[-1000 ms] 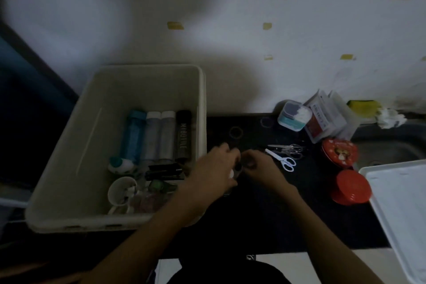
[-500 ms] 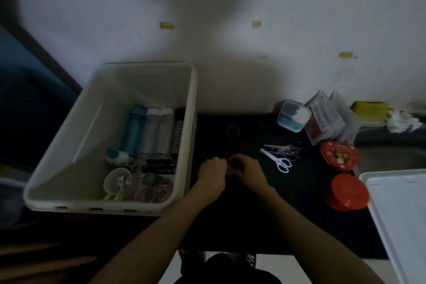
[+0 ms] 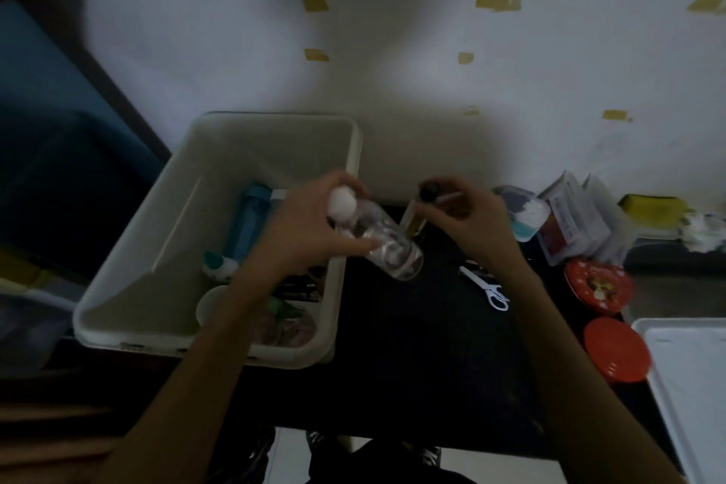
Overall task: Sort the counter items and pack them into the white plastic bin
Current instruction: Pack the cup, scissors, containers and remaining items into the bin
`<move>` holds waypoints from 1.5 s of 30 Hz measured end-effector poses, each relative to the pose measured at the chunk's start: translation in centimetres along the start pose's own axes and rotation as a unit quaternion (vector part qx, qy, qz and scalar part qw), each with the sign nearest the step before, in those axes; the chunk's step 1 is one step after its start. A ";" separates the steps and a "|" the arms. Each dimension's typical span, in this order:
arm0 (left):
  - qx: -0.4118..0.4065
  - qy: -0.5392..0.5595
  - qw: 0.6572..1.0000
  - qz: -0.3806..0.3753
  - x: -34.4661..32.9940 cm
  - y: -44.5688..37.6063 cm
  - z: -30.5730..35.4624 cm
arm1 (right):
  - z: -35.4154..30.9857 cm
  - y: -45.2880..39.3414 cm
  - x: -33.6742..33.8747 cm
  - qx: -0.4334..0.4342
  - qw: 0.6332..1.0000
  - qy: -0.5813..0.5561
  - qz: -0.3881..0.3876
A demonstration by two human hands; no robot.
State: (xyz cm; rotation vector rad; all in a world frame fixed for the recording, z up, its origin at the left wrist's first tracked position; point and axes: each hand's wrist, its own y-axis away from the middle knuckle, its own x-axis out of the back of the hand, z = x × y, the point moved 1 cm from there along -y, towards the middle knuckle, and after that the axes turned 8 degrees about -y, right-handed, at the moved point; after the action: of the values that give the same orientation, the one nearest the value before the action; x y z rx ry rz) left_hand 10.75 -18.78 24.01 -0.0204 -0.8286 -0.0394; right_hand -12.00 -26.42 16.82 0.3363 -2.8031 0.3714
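Left hand [image 3: 314, 232]: grips clear white-capped bottle [image 3: 377, 240], tilted above right rim of white plastic bin [image 3: 338, 287]. Right hand [image 3: 467, 216]: pinches small dark-capped amber vial [image 3: 416, 216] over black counter [image 3: 412, 326]. Step: packing bottles, probably. Next: lower both beside blue tube [image 3: 251, 220].

I read the bin [image 3: 345, 232] as matt off-white plastic, its walls smooth. Just right of its rim, the small bottle [image 3: 387, 248] is clear glossy plastic with a white cap. Farther right of the bin, the counter [image 3: 412, 346] looks dark and dull; the two round lids [image 3: 615, 350] are glossy red, the scissors [image 3: 489, 287] white-handled plastic.
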 end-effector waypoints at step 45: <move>0.052 0.150 0.986 0.046 9.6 -2.7 -24.6 | 5.6 -7.4 -28.0 -0.185 0.724 0.527 -0.404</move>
State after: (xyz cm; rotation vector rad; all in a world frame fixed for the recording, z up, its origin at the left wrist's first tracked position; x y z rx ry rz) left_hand 35.17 -22.59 14.47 0.0445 -0.5264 0.0871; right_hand 14.61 -29.66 4.39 0.8555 -1.3502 -0.1883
